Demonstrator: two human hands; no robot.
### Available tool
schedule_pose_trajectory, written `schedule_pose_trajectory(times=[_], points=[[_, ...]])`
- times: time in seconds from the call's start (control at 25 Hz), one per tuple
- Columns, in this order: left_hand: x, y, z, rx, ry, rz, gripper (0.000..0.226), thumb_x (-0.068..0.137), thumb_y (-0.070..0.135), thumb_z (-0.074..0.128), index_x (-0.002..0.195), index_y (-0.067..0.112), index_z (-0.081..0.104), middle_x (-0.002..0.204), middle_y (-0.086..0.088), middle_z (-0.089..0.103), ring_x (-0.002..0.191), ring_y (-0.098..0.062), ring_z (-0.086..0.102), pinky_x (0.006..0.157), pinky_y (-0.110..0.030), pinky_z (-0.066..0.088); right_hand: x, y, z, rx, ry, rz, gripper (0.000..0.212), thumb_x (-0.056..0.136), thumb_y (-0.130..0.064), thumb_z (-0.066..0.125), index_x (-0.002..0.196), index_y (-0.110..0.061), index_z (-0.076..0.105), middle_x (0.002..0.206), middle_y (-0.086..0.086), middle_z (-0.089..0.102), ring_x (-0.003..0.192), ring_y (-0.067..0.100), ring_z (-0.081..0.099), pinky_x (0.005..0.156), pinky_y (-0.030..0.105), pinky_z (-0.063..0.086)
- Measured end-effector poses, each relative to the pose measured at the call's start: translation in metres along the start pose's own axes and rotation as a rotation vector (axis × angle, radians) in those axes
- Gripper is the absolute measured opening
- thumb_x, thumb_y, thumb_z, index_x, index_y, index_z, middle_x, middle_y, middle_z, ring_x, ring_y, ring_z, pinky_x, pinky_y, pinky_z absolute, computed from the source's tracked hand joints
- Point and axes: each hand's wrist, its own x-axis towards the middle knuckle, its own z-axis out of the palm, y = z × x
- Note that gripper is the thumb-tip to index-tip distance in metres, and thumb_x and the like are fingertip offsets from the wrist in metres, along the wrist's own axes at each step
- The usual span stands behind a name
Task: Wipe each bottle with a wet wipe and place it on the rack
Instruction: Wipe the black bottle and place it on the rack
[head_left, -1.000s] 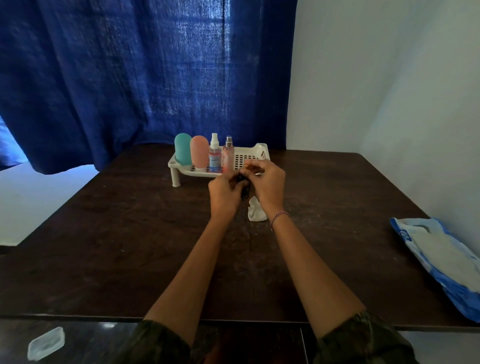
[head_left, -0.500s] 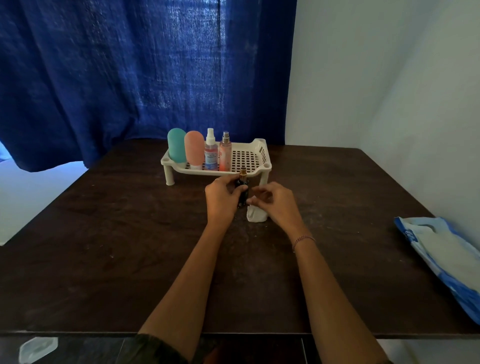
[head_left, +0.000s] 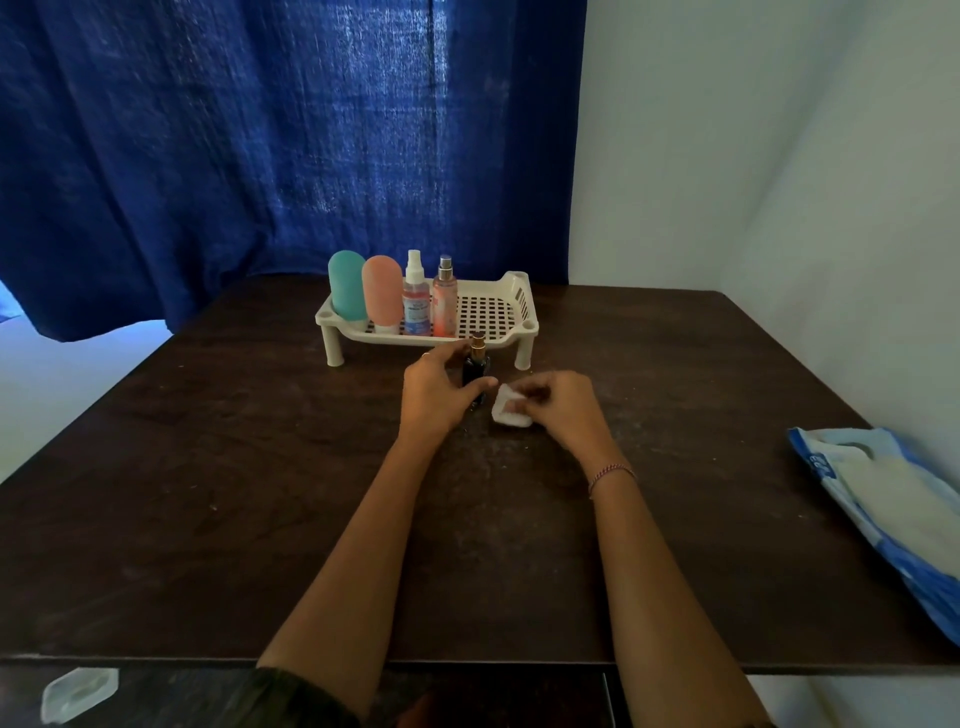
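Head view: dark bottle (head_left: 475, 370), upright with its long axis vertical and cap uppermost, just in front of the rack (head_left: 521, 297) near its right front leg. It is gripped by the left hand (head_left: 439, 392), fingers and thumb curled round its body. Wet wipe (head_left: 506, 415), crumpled, on the table (head_left: 208, 467) just right of the bottle, pinched in the curled fingers of the right hand (head_left: 560, 404). Row of four bottles (head_left: 382, 293) fills the rack's left part; the bare right part lies directly behind the held bottle, so placing likely falls to the left hand, a short lift up and away.
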Motion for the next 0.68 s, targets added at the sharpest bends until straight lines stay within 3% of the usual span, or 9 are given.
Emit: schedule_pose_trajectory(times=[0.12,0.24,0.36,0.52,0.68], points=[[-0.001,0.000,-0.002,-0.034,-0.047,-0.036,0.050,0.078,0.016,0.074,0.125,0.015,0.057,0.120,-0.004,0.064,0.104,-0.009,0.060,0.085,-0.016,0.042,-0.002,-0.009,0.002,0.339,0.280,0.036,0.029,0.082,-0.021,0.068,0.111,-0.017,0.065,0.110,-0.001,0.065,0.098,0.009,0.060,0.079,0.019,0.050],[-0.003,0.005,-0.002,-0.052,-0.073,-0.012,0.049,0.077,0.014,0.074,0.123,0.016,0.059,0.118,-0.003,0.065,0.100,-0.005,0.060,0.086,-0.017,0.045,-0.003,-0.018,0.009,0.529,0.417,0.016,0.027,0.082,-0.022,0.068,0.109,-0.019,0.065,0.109,-0.003,0.065,0.097,0.007,0.062,0.073,0.020,0.055],[-0.005,0.008,0.002,-0.054,-0.076,0.027,0.047,0.075,0.015,0.076,0.120,0.017,0.061,0.117,-0.001,0.066,0.106,-0.006,0.060,0.096,-0.025,0.046,-0.003,-0.020,0.014,0.554,0.467,-0.015,0.028,0.082,-0.021,0.068,0.110,-0.020,0.065,0.113,0.000,0.066,0.101,0.009,0.062,0.079,0.027,0.057],[-0.008,0.011,0.007,-0.052,-0.053,0.050,0.042,0.074,0.015,0.077,0.114,0.015,0.064,0.110,0.000,0.069,0.100,-0.005,0.060,0.090,-0.021,0.046,-0.005,-0.028,0.019,0.552,0.426,-0.045,0.038,0.081,-0.015,0.069,0.119,-0.016,0.061,0.120,0.002,0.063,0.106,0.007,0.058,0.075,0.004,0.048],[-0.015,0.017,0.013,0.020,0.010,0.063,0.034,0.078,0.016,0.074,0.111,0.015,0.065,0.105,0.000,0.069,0.098,-0.010,0.062,0.089,-0.025,0.048,-0.005,-0.028,0.022,0.375,0.442,-0.040,0.044,0.080,-0.019,0.070,0.123,-0.017,0.059,0.122,0.003,0.062,0.108,0.008,0.057,0.075,0.000,0.043]])
